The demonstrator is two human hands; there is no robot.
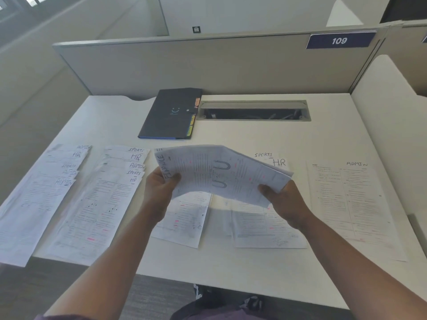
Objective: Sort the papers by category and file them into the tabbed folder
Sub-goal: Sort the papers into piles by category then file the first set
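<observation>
Desk point(231, 262): white, bounded at the back by a grey partition; it carries every item below. Near edge is close to the paper rows, and the far-left sheets already overhang it. Risk: a brush of a forearm could sweep those sheets to the floor.

Far-left fanned pile point(41, 199): headings ADMIN, HR and SPORTS show mixed together. Risk: filed as one lot, the categories would land behind the wrong tab.

Second fanned pile point(101, 204): headings SPORTS, HR, ADMIN, again mixed; same risk.

Right-hand single sheet point(351, 204): headed ADMIN, lying apart from the rest.

Sheets under the raised bundle point(265, 227): headings SPORTS and HR visible beyond the bundle; partly hidden, so their count cannot be told.

Held bundle point(221, 172): several sheets, top one marked FINANCE along its left edge, raised above the middle of the desk and bowed upward. Risk: loose lower sheets may slide out and drop onto piles of other categories.

Tabbed folder point(171, 114): dark, closed, clasp fastened, coloured tabs at its right edge; at the back of the desk just beside the cable slot point(254, 110). Risk: it needs opening while both hands are occupied.

Left hand point(159, 183): closed on the bundle's left edge, thumb on top.

Right hand point(282, 199): closed on the bundle's right lower corner. A light pinch; a slack grip would let the stack fan.
</observation>
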